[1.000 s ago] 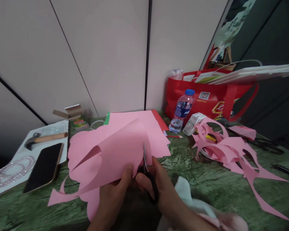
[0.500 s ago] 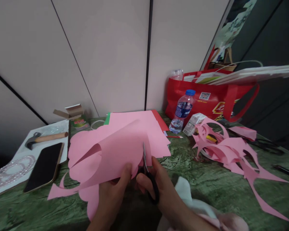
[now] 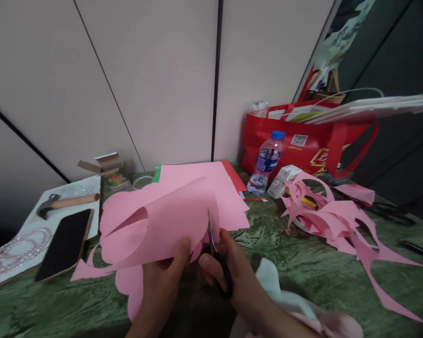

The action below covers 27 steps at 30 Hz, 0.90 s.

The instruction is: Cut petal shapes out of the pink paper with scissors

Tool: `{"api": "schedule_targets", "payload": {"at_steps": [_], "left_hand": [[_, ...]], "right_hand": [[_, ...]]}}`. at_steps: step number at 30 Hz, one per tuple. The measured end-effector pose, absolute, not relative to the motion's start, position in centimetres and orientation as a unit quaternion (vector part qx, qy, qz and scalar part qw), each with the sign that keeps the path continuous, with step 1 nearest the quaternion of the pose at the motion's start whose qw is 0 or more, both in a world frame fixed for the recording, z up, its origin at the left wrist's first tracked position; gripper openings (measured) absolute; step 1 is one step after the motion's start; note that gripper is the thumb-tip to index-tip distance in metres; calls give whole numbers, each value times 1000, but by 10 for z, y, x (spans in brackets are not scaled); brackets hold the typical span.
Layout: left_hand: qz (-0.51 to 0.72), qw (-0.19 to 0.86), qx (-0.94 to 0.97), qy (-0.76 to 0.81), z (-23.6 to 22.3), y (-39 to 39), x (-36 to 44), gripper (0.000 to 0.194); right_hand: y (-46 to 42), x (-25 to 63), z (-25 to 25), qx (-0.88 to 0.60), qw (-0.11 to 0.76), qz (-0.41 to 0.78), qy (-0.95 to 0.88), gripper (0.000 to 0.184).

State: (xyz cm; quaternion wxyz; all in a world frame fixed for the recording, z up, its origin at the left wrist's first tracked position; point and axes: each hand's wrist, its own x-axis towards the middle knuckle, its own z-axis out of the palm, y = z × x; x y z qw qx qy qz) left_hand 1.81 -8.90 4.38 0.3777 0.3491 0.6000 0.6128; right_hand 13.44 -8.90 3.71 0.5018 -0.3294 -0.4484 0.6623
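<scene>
My left hand [image 3: 169, 274] pinches the lower edge of a curled sheet of pink paper [image 3: 176, 220], thumb on top. In my right hand [image 3: 229, 263] is a pair of scissors with black handles [image 3: 224, 277], my fingers through the loops. The blades point away from me and lie at the right part of the held sheet, close together. A partly cut strip hangs off the sheet's left end. Underneath lie scalloped pink paper shapes [image 3: 118, 204], and behind them a stack of pink sheets [image 3: 229, 188] with red and green edges showing.
Pink paper scraps [image 3: 338, 220] are heaped at the right. Behind stand a water bottle [image 3: 268, 162], a small white box [image 3: 284, 180] and a red bag [image 3: 285, 141]. To the left lie a hammer [image 3: 70, 202], a phone [image 3: 65, 246], bead strings [image 3: 21, 246] and an opened small box [image 3: 116, 178].
The loose strip at the sheet's left end has lifted slightly. Both hands and the scissors have barely moved, with the blades still at the right part of the paper.
</scene>
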Motion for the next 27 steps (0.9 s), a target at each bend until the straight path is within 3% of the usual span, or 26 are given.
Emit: {"api": "schedule_targets", "payload": {"at_steps": [15,21,25,27], "left_hand": [[624,383,344,587,43,-89,19,24],[650,387,322,569,41,-88,18,34],[635,395,332,574,43,-87,17,20],[620,390,355,581,45,-88,18,25]], "right_hand": [[-89,135,40,-347,481,662,-458,43],[-90,136,41,-368,472,658,-456,44],[-91,134,38,-356,472,662,-461,44],[-92,133,37,-343,473,669,-460,44]]}}
